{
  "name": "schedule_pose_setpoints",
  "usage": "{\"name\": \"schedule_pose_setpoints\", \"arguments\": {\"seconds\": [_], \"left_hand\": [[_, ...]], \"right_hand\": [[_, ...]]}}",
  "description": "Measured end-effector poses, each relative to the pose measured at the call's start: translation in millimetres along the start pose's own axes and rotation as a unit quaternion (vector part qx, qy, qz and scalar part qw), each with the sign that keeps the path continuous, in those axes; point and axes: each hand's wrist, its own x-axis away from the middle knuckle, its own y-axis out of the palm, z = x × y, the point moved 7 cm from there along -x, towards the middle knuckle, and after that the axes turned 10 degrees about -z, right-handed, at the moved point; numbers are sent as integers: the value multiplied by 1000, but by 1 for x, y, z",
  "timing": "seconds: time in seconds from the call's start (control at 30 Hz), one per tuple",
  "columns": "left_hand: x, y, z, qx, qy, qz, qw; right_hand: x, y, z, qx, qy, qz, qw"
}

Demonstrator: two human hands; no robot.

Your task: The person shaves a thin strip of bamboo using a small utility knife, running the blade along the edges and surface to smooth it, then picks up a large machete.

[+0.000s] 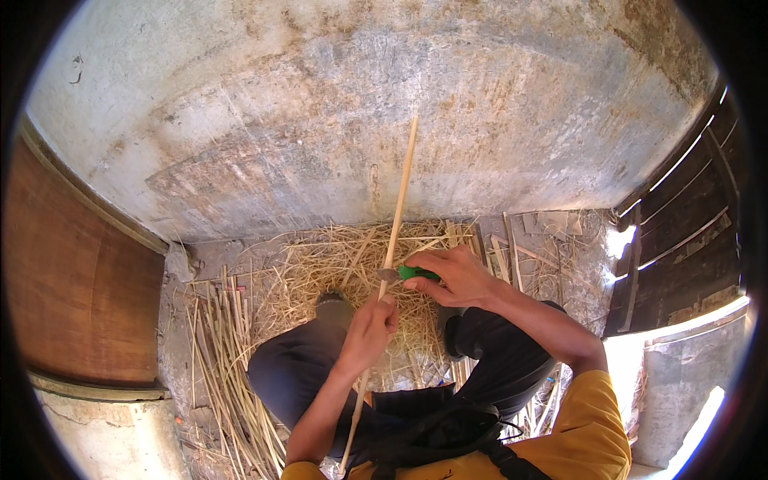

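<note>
The main danger, as I judge it, is a cut: the blade of the green-handled knife (418,274) lies against the stick (402,188) just above the left hand (371,330), so a slip toward the body could carry the edge into the thumb or fingers there. A knot or rough patch in the stick might cause such a jump. A bite that is too deep could also split the stick, and its long upper part, reaching up in front of the wall (512,128), may swing if the lower grip turns loose. Whether its top end touches the wall, I cannot tell.

The left hand is closed around the stick, fingers curled together. The right hand (454,276) is clamped on the green handle, thumb laid along it toward the blade. The stick slants between the knees of the dark trousers (292,364), its lower end near the yellow shirt (560,444). Beneath the hands spread pale shavings (308,268), with a pile of thin sticks (228,376) beside the left leg.
</note>
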Motion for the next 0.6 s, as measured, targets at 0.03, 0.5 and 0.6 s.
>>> {"name": "schedule_pose_setpoints", "arguments": {"seconds": [0.03, 0.5, 0.6], "left_hand": [[1, 2, 0, 40, -19, -24, 999], [1, 18, 11, 156, -56, -78, 983], [0, 16, 12, 138, -45, -59, 988]], "right_hand": [[0, 1, 2, -7, 11, -10, 1000], [0, 1, -1, 26, 25, 28, 999], [0, -1, -3, 36, 24, 39, 998]]}}
